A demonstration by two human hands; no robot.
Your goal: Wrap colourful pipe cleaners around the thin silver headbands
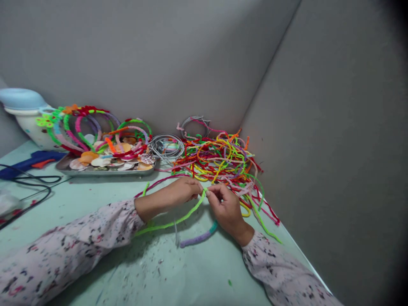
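My left hand (183, 190) and my right hand (225, 207) meet over the pale green table (95, 199), both pinching a lime green pipe cleaner (178, 219) that trails down to the left. Under my right hand curves a headband (199, 238) wrapped partly in purple and teal fuzz, with a bare grey end sticking up. Just behind my hands lies a tangled heap of coloured pipe cleaners (219, 159). Both arms wear pale floral sleeves.
A metal tray (105, 170) of shells stands at the back left, with finished wrapped headbands (92, 127) on it. Bare metal headbands (167, 146) lie beside it. A blue glue gun (28, 160) and black cable (32, 187) sit far left, a white-and-blue container (25, 112) behind. Grey walls close the corner.
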